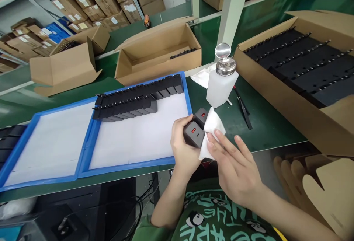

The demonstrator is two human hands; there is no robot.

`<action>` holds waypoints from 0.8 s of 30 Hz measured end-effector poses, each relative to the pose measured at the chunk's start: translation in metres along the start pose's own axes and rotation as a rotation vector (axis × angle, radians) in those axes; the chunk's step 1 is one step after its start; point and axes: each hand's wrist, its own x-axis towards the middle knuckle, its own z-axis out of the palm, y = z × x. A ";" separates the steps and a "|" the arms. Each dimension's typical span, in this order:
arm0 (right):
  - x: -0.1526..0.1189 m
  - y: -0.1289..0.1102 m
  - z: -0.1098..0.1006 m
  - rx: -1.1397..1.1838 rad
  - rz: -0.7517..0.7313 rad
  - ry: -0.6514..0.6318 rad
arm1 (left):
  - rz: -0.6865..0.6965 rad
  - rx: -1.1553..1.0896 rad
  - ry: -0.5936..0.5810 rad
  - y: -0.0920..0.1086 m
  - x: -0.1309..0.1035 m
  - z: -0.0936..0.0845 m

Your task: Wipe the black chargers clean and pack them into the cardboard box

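My left hand (182, 147) is wrapped round two black USB chargers, a nearer one (190, 132) and a farther one (201, 116), side by side with their port ends tilted up toward me. A white wipe (214, 122) lies against their right sides. With its fingers, my right hand (236, 167) presses this wipe to the chargers; the thumb is hidden. Just beyond stands a white pump bottle (219, 88) with its metal lid raised. Black tweezers (243, 110) rest to the right of it.
Rows of black chargers (127, 110) stand in a blue-edged tray (124, 141), with a second blue-edged tray (49, 145) to its left. Behind is an open carton (149, 73). A large carton (279, 97) of black pieces occupies the right side, near a white upright post (231, 16).
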 end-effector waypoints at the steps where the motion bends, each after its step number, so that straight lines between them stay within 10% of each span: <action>1: -0.001 0.001 0.000 0.013 -0.006 0.003 | -0.006 -0.002 -0.003 -0.001 0.000 0.000; 17: -0.001 0.004 0.013 0.042 -0.059 0.028 | -0.089 0.032 0.025 0.007 -0.002 -0.005; 24: -0.009 0.037 -0.024 0.315 -0.280 -0.146 | -0.081 -0.050 -0.046 0.006 -0.001 -0.009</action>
